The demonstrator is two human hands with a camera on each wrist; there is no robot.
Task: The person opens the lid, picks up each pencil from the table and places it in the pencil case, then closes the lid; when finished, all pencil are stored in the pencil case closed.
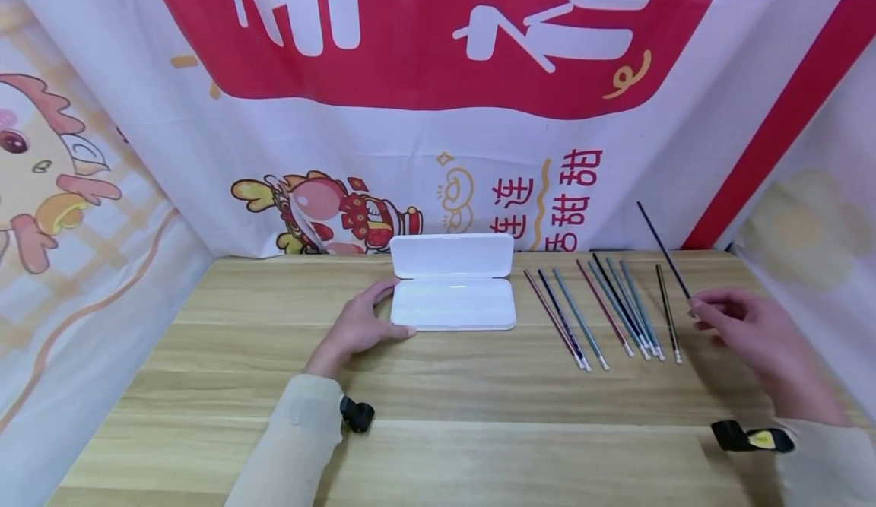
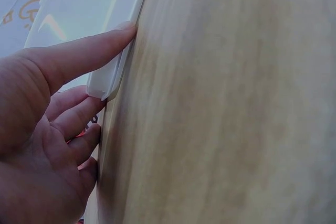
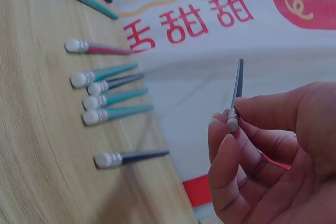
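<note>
A dark pencil [image 1: 662,250] is pinched near its eraser end by the right hand [image 1: 749,332], raised above the table's [image 1: 479,408] right side, tip pointing far-left. Other pencils [image 1: 602,311] lie in a row left of it. The left hand [image 1: 357,326] rests straight fingers against the open white case [image 1: 452,283], mid-table. The banner [image 1: 438,96] behind reads "连连" and "甜甜".

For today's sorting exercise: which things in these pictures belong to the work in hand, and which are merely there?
In use:
- dark pencil, pinched at its eraser end by the right hand
- open white case, steadied by the left hand
- row of pencils lying on the table

Merely there:
- printed banner behind
</note>
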